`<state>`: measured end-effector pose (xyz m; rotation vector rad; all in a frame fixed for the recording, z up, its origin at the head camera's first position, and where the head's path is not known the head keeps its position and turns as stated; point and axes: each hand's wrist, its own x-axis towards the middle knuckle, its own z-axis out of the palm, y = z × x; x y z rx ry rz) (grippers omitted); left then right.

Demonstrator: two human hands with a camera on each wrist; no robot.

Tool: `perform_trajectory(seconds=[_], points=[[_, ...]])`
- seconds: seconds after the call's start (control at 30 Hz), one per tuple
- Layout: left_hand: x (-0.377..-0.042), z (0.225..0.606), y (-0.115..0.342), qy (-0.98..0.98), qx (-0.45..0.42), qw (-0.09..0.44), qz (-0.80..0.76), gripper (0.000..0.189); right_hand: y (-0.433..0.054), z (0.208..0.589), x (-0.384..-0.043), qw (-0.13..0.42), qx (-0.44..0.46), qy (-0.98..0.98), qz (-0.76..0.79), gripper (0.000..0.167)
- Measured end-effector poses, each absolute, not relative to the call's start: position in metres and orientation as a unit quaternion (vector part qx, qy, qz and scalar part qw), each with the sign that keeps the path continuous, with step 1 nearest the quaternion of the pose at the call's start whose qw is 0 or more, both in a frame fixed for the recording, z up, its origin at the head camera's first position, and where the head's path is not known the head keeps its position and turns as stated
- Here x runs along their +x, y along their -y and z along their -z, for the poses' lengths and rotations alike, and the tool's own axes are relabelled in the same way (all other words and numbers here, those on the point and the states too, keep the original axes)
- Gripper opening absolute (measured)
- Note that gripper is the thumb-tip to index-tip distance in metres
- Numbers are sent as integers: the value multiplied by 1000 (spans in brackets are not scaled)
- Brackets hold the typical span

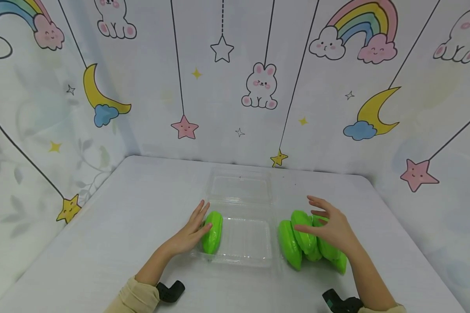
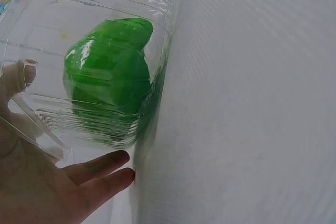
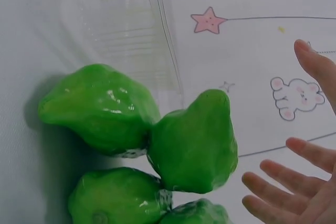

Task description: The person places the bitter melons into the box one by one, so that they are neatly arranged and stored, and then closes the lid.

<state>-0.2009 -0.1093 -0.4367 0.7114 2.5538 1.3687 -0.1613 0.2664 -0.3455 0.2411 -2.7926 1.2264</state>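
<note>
A clear plastic clamshell box (image 1: pixel 246 243) lies unfolded on the table, with one glossy green toy fruit (image 1: pixel 213 232) along its left side. At that side is my left hand (image 1: pixel 186 234), its fingers extended along the outside of the box and the thumb reaching over the rim by the fruit. The left wrist view shows the fruit (image 2: pixel 107 66) through the plastic wall. To the right of the box, several more green toy fruits (image 1: pixel 290 245) lie heaped together. Over that heap spreads my right hand (image 1: pixel 333 228), thumb and fingers apart, holding nothing.
The box's lid (image 1: pixel 240 189) lies flat behind its base. White cloth covers the table (image 1: pixel 141 204). A cartoon-printed curtain (image 1: pixel 227 87) rises behind the table and along its sides. Black wrist devices (image 1: pixel 171 291) sit at both forearms.
</note>
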Motion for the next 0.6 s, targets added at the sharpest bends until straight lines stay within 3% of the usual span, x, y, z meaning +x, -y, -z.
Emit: perform_trajectory(seconds=[0.6], points=[[-200, 434, 110, -856, 233, 78, -454, 65, -294, 348, -158, 36, 103, 921, -374, 90]])
